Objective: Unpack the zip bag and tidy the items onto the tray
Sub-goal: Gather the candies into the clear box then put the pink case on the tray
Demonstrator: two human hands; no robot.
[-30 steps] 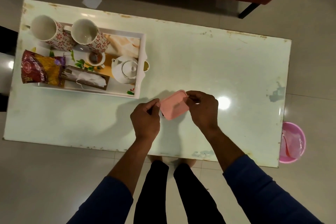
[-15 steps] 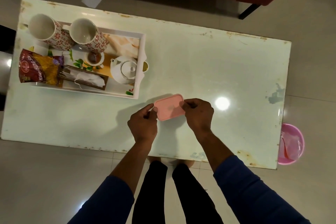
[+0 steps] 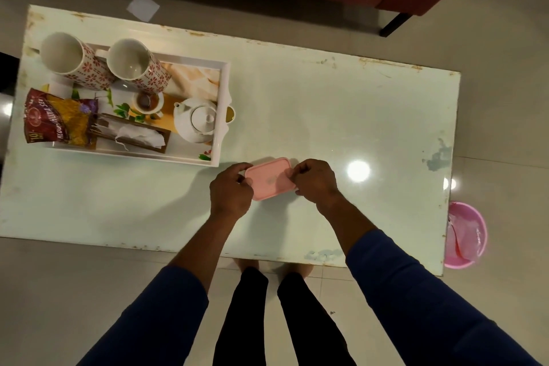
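Two hands held the pink lidded box (image 3: 271, 178) at its short ends, just off the tray's (image 3: 223, 116) near right corner; left hand (image 3: 231, 192) and right hand (image 3: 315, 180) had fingers curled onto its edges; compared with a second before, the box lay flatter and lower toward the desk (image 3: 341, 116); placement onto the tray probably remained.
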